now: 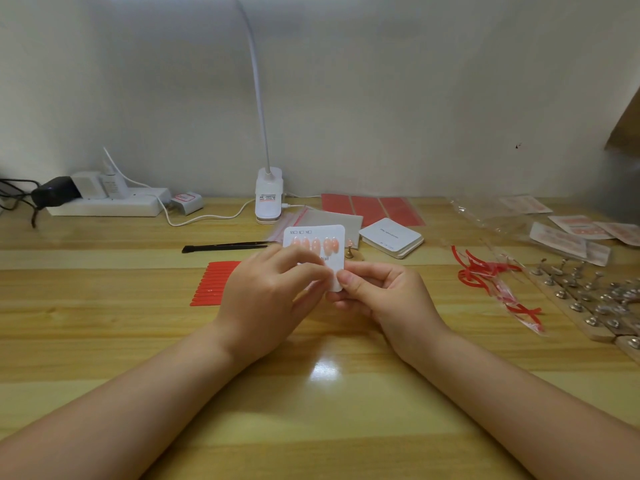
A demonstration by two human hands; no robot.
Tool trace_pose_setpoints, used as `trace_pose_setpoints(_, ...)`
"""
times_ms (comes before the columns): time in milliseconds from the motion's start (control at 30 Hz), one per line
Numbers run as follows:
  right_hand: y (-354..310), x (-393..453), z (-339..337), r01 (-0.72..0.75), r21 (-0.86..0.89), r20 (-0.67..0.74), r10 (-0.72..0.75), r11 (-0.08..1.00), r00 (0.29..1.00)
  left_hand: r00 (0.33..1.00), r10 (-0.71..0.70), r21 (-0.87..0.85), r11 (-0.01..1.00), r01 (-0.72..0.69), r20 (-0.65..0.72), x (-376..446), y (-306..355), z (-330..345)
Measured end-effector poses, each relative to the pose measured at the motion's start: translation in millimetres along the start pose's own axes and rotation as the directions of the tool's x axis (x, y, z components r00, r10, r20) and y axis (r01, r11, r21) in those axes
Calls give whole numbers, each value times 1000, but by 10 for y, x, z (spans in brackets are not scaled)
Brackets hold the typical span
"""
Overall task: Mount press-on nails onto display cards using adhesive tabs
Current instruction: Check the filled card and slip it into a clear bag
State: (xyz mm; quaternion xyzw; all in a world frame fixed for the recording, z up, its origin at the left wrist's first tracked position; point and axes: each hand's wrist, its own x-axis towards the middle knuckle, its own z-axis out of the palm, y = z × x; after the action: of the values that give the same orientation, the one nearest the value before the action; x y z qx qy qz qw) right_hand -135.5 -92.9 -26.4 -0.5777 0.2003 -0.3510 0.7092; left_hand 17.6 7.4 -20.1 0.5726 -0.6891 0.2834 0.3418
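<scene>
Your square white paper display card (334, 237) carries pale peach-pink oval press-on nails (316, 244) and small black lettering. On your yellow wood-grain counter (104, 306) lie bright red adhesive strips (214, 284), black metal tweezers (225, 247) and a white plastic clip lamp (268, 199).

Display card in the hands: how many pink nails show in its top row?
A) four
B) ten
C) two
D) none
A: four pink nails sit in a row near the top edge of the white display card, which the left hand and right hand hold.
</scene>
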Motion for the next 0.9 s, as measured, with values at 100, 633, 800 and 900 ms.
trace_pose_setpoints(100, 3, -2, 9, 1, -10, -1, -1, 1000, 1000, 999, -45, -25, 999, 44, -6, -15, -3, 24)
trace_pose_setpoints(633, 5, -8, 21, -2, -15, 5, 2, 1000, 1000, 998, 35, 39, 999, -33, -52, 14, 11, -7)
trace_pose_setpoints(800, -4, -6, 31, -8, -9, -3, 8, 1000, 1000, 996, 70, 98, 993, -64, -56, 29, 40, -15)
trace_pose_setpoints(900, -14, -4, 24, -12, -12, -31, 12, 1000, 999, 998, -14, 44, 999, 17, -65, 25, 43, -5)
